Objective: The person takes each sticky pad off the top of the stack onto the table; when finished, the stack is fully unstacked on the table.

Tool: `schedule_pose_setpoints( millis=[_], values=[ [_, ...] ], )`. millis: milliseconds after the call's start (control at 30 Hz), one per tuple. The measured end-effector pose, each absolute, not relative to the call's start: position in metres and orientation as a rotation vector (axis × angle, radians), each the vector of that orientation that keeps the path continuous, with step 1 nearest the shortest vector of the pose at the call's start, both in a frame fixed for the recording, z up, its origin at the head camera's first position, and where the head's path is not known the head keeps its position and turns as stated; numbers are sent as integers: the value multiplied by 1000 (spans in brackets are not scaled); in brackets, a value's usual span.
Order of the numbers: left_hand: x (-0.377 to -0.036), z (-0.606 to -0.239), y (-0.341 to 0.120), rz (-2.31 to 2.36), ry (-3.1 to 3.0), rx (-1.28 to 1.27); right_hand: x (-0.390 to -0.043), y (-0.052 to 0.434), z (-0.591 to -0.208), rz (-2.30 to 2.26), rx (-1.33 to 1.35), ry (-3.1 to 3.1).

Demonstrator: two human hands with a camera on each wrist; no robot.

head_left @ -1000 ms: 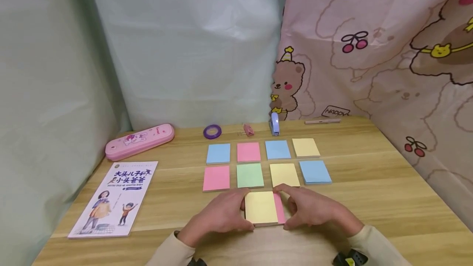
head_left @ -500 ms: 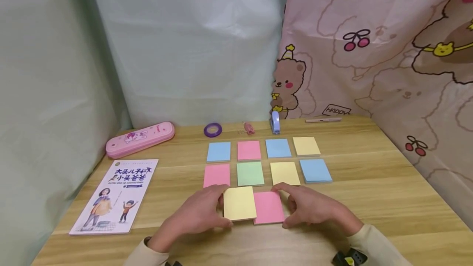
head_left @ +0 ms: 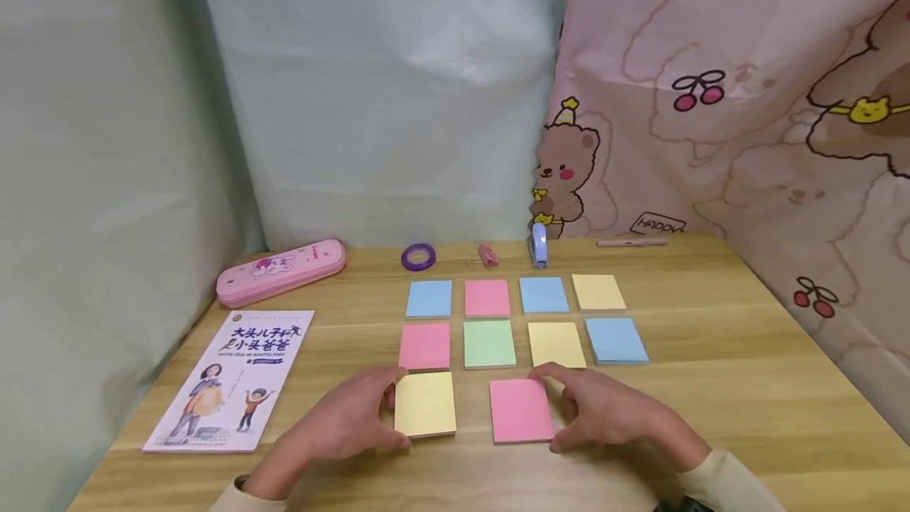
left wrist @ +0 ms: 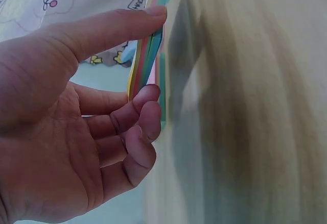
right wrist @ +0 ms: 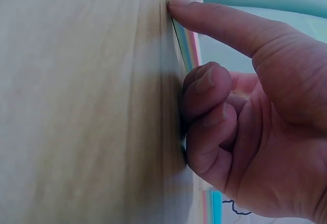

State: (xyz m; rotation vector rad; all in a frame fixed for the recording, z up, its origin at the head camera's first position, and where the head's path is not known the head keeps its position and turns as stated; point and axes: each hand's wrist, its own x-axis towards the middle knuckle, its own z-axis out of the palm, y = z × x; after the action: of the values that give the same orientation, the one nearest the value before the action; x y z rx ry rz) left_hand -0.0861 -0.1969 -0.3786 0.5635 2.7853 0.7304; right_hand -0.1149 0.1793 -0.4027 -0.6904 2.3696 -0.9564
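Note:
My left hand pinches a yellow-topped sticky note pad between thumb and fingers. In the left wrist view, coloured layers show along the edge of this pad, which hangs just off the table. My right hand grips a pink-topped sticky note pad by its corners at the right side. The right wrist view shows that pad's striped edge close to the tabletop, with the thumb against it. A strip of bare wood separates the two pads.
Beyond my hands lie two rows of sticky note pads, including a green one and a blue one. A booklet and pink pencil case are left. Purple tape, a binder clip, stapler and pen line the back.
The yellow-topped pad has moved left in my left hand, off the pink-topped pad it overlapped. My right hand has kept its hold on the pink one. The head view has shifted slightly.

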Motion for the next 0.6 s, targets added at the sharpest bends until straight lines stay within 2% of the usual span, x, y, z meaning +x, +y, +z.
schedule_pose_setpoints(
  millis=[600],
  values=[
    [-89, -391, -200, 715, 2734, 516, -114, 180, -404, -1005, -660, 2339]
  ],
)
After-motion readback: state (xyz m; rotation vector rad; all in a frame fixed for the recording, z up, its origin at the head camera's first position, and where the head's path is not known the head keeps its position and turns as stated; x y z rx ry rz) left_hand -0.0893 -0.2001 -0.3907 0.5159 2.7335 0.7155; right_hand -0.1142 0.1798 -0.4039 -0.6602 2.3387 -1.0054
